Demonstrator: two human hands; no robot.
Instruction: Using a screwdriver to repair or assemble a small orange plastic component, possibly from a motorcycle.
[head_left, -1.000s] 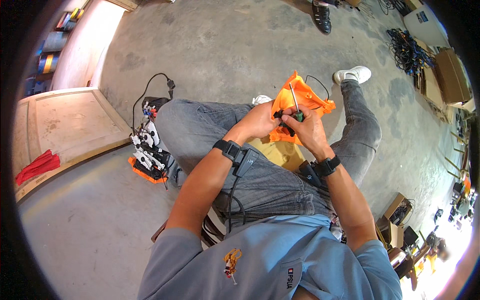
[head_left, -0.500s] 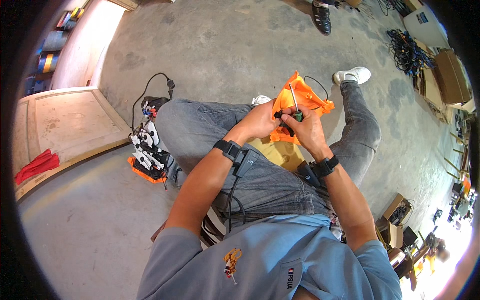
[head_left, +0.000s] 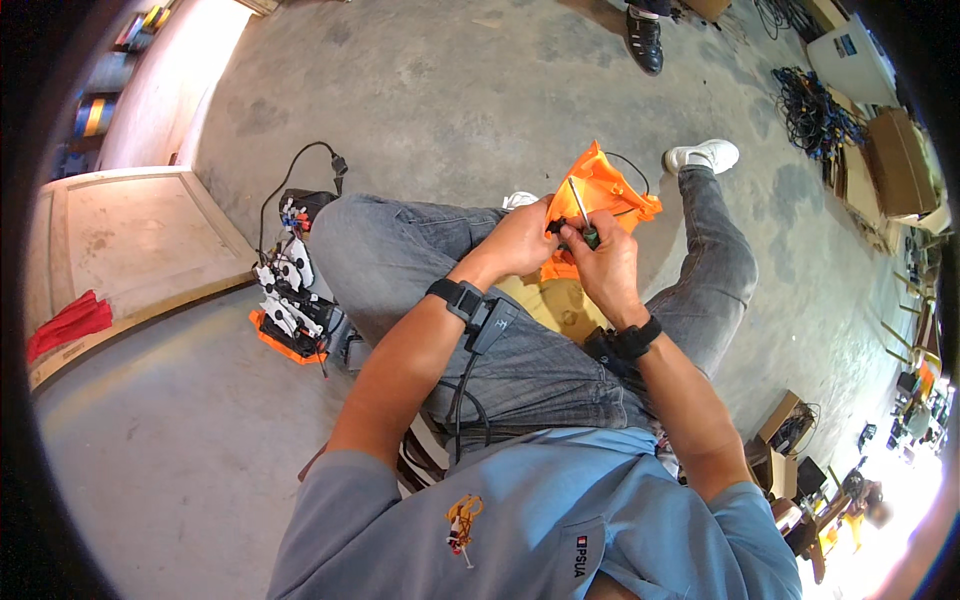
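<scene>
Above my lap I hold an orange plastic shell with a black cord running from its far side. My left hand is closed on the shell's left edge, by a small black part. A screwdriver with a green handle lies in my right hand, its metal shaft pointing up across the shell. The fingertips of that hand are pinched close to the black part, almost touching my left fingers. What exactly the right fingertips pinch besides the screwdriver is too small to tell.
Beside my left knee stand white and black mechanical parts with an orange base and a black plug cable. A wooden panel bears a red cloth. Cable bundles and cardboard boxes line the right. Another person's shoe shows at the top.
My right hand has turned slightly, and the screwdriver's shaft has swung a little to the left. The orange shell has shifted slightly as well. My left hand stays nearly in place.
</scene>
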